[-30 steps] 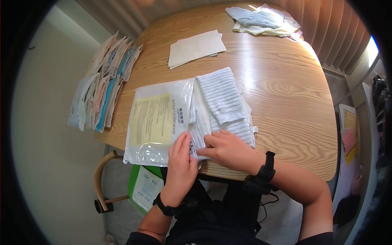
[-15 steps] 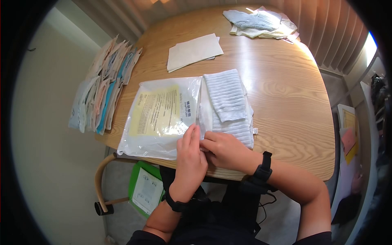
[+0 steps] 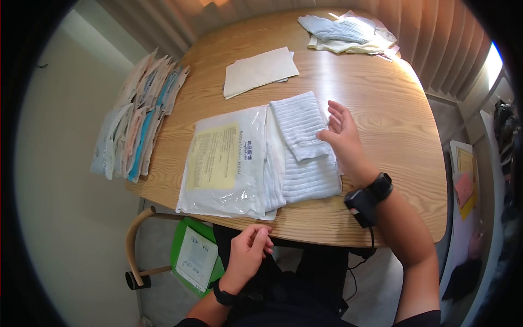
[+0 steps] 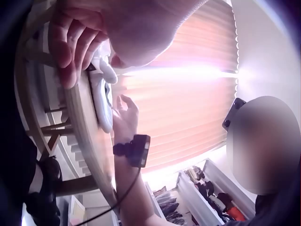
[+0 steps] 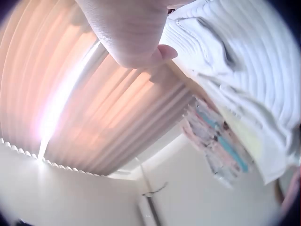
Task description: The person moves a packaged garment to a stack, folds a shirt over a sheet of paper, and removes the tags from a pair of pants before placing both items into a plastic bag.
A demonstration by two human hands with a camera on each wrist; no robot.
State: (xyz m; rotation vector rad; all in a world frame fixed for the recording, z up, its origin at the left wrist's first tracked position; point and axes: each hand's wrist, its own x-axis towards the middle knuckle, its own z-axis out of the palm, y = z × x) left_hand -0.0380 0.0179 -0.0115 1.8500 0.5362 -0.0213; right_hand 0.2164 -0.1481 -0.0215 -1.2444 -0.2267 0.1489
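Observation:
A pale, ribbed folded garment [image 3: 308, 180] lies on the wooden table, its left part inside a clear plastic bag [image 3: 253, 191]. That bag carries a yellow panel and the print "Baby Underwear". One ribbed section [image 3: 298, 124] is folded over on top. My right hand [image 3: 347, 144] is at the garment's right edge, fingers spread and thumb toward the folded section, gripping nothing. In the right wrist view the thumb [image 5: 167, 52] shows beside the ribbed cloth [image 5: 263, 52]. At the table's front edge, below the bag, my left hand [image 3: 250, 249] hangs with loosely curled fingers, holding nothing.
Packed bags of clothing [image 3: 141, 117] stand in a stack at the table's left edge. Cream sheets [image 3: 261, 72] lie farther back, and a loose clothing pile [image 3: 348, 34] sits at the far right. A chair with a green seat [image 3: 188, 256] stands below the front left.
Both hands have left the bag's opening. My right hand moved up and right along the garment; my left hand drew back toward me. The bag has shifted and lies flatter over the garment's left part.

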